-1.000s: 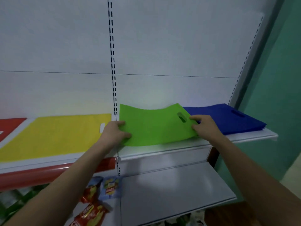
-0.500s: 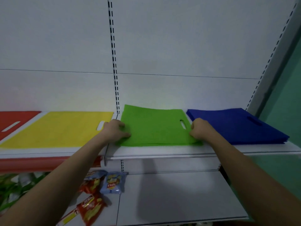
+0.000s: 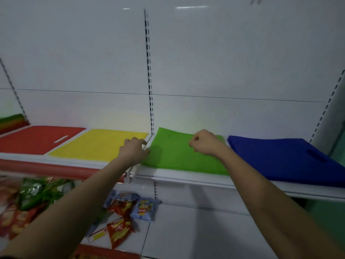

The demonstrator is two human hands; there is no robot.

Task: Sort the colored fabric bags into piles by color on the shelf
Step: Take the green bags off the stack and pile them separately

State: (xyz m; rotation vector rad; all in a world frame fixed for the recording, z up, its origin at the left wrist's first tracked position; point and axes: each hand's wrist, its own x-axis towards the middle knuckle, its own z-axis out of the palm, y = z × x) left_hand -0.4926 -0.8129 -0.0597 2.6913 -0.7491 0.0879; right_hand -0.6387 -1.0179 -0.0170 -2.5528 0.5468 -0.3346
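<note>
Green bag (image 3: 179, 157) lies flat on white shelf (image 3: 186, 177), between yellow bag (image 3: 99, 144) and blue bag (image 3: 280, 157); red bag (image 3: 37, 139) farther left. Left hand (image 3: 133, 151) rests at green bag's left edge, fingers loosely bent, thumb touching fabric; grip on it not discernible. Right hand (image 3: 204, 143) above bag's centre, fingers curled into fist, holding nothing. Snack packets (image 3: 130, 212) on lower shelf.

I see my left hand (image 3: 133, 149) resting at the green bag's (image 3: 179, 157) left edge; my right hand (image 3: 204, 143) hangs curled above it, seemingly holding nothing.
</note>
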